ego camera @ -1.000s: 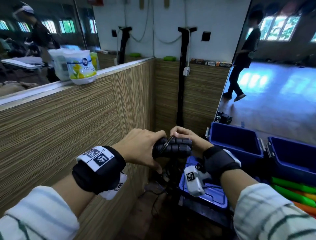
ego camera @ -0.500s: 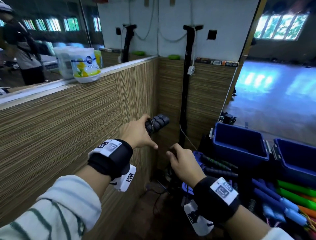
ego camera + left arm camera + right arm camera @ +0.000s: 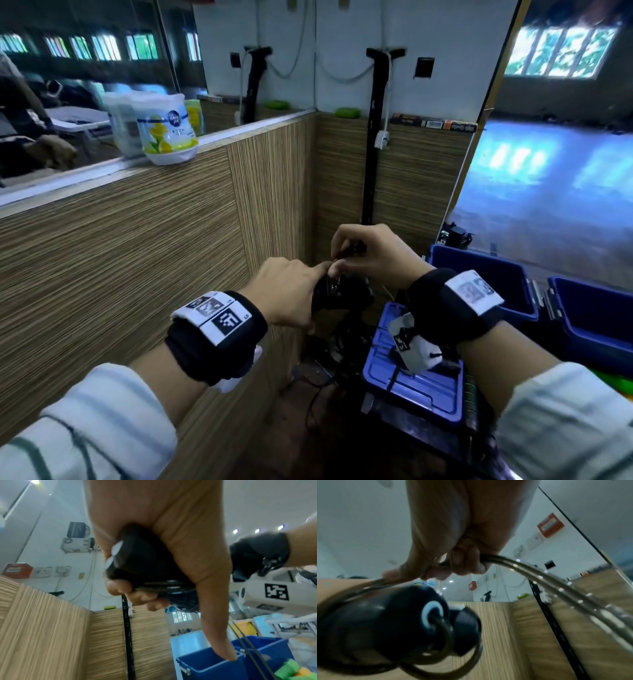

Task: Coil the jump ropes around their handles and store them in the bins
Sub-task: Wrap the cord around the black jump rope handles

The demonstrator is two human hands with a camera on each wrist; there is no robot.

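While left hand (image 3: 291,291) grips handles (image 3: 342,294), right hand (image 3: 373,253) returned, pinching rope (image 3: 539,577).

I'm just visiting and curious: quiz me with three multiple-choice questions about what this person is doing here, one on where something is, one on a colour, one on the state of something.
1. Where does the white tub with the lemon label stand?
A. on the ledge atop the wood-grain wall
B. inside a bin
C. on the floor

2. What colour are the open plastic bins at the right?
A. red
B. blue
C. white

3. What is the left hand doing?
A. hanging loose and holding nothing
B. pressing flat on the wall
C. gripping the black ribbed jump-rope handles

Answers: 1 A, the head view shows the tub on the ledge above the wall panel. 2 B, both bins are blue in the head view. 3 C, the left wrist view shows its fingers curled round the handles and coiled rope, while the right hand pinches the thin cord.
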